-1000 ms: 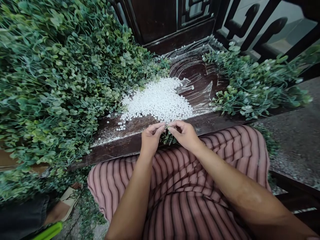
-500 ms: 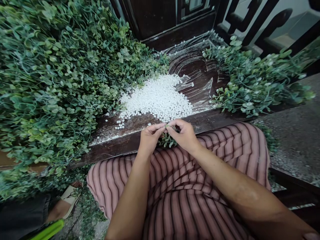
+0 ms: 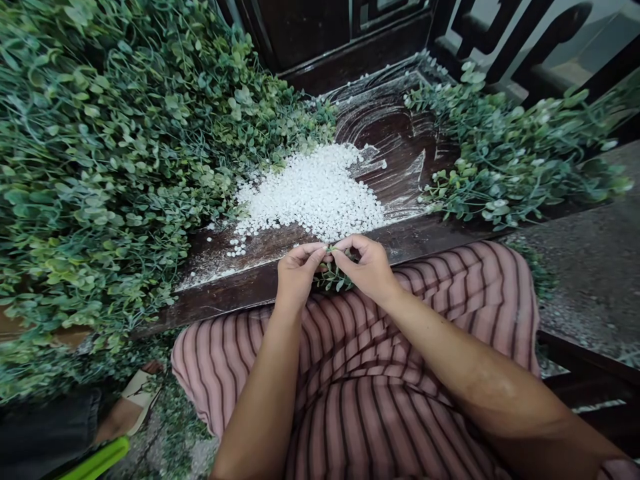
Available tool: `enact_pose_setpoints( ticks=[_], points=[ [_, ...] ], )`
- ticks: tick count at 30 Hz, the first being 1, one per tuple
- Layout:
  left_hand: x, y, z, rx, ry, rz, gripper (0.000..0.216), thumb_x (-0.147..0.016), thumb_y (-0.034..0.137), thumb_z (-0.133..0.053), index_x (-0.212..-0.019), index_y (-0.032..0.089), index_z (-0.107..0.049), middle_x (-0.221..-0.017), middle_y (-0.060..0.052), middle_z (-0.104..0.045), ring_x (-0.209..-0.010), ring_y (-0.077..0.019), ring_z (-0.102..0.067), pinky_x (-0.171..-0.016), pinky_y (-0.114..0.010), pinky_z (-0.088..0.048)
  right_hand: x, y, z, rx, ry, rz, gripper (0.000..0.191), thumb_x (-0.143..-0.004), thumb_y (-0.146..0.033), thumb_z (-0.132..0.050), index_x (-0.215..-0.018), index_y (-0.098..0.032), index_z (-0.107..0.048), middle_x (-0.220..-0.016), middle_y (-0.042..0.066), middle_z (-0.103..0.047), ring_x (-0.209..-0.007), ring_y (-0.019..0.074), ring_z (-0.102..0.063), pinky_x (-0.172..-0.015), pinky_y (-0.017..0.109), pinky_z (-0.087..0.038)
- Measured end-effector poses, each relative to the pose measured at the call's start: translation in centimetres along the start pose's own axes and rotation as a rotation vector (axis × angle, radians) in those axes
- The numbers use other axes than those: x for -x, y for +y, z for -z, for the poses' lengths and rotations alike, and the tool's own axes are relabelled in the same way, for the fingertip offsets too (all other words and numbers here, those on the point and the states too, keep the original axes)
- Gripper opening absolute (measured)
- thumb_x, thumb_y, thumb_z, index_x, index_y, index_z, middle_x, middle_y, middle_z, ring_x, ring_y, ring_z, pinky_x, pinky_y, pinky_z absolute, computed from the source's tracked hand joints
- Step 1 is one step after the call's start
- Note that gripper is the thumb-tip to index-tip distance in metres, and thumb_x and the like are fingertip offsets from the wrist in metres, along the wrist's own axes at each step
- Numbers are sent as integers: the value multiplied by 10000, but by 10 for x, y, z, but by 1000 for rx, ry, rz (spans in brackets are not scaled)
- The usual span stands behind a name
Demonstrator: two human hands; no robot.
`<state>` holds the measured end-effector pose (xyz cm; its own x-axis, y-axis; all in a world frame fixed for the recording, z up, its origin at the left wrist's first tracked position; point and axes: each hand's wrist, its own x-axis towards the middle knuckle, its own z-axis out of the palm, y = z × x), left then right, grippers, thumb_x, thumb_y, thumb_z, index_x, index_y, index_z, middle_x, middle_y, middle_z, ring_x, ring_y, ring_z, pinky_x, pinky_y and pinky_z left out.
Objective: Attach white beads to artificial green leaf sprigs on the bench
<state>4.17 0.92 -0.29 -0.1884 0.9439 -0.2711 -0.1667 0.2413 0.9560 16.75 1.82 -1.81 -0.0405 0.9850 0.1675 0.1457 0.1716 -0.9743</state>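
My left hand (image 3: 296, 272) and my right hand (image 3: 367, 267) meet at the front edge of a dark wooden bench, thumbs and forefingers pinched together. Between them they grip the tip of a small green artificial leaf sprig (image 3: 336, 279), whose leaves hang below the fingers over my lap. Whether a tiny bead is also in the pinch is hidden. Just beyond my fingertips lies a heap of small white beads (image 3: 320, 193) on the wooden bench (image 3: 390, 133), with a few loose ones to its left.
A large mass of artificial greenery (image 3: 110, 153) covers the left side. Sprigs with white tips (image 3: 515, 153) lie at the right end. Dark carved wooden lattice (image 3: 530, 47) rises behind. At lower left are another person's sandaled foot (image 3: 125, 410) and a bright green strip (image 3: 97, 460).
Both hands stay pinched at the sprig with only slight finger movement; the left hand has shifted a little to the left. The view has moved slightly.
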Motion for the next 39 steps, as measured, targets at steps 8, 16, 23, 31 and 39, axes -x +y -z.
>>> enact_pose_setpoints(
  ticks=[8, 16, 23, 31, 39],
  points=[
    [2, -5, -6, -36, 103, -105, 142, -594, 259, -713, -673, 151, -665, -604, 1, -653, -573, -100, -603, -533, -203, -477, 0, -3, -1, 22, 38, -13, 79, -700, -197, -544, -624, -179, -556, -606, -12, -561, -589, 113, -505, -591, 241, -407],
    [2, -7, -10, -60, 152, -199, 73, -616, 210, -688, -656, 158, -656, -613, 8, -660, -585, -98, -606, -620, -232, -501, 1, -5, -3, 56, 52, -2, 98, -696, -180, -537, -599, -183, -525, -585, -20, -525, -570, 106, -476, -579, 238, -395],
    [1, -10, -10, -62, 167, -234, 68, -624, 204, -682, -667, 157, -658, -617, 9, -661, -595, -100, -607, -638, -237, -499, 1, -4, -3, 80, 59, -12, 78, -693, -173, -538, -615, -180, -535, -600, -19, -534, -582, 109, -484, -595, 244, -396],
    [1, -12, -11, -79, 173, -242, 71, -630, 212, -679, -676, 161, -658, -637, 7, -665, -613, -103, -609, -648, -244, -499, 0, -5, -4, 111, 52, -27, 91, -694, -177, -534, -605, -191, -518, -590, -22, -511, -571, 111, -465, -581, 245, -384],
    [0, -17, -9, -88, 176, -305, 68, -638, 204, -685, -681, 163, -651, -666, 11, -664, -644, -94, -605, -665, -226, -493, -1, -6, -4, 89, 40, -16, 98, -715, -190, -539, -618, -182, -527, -606, -12, -525, -582, 112, -474, -587, 246, -386]
  ],
)
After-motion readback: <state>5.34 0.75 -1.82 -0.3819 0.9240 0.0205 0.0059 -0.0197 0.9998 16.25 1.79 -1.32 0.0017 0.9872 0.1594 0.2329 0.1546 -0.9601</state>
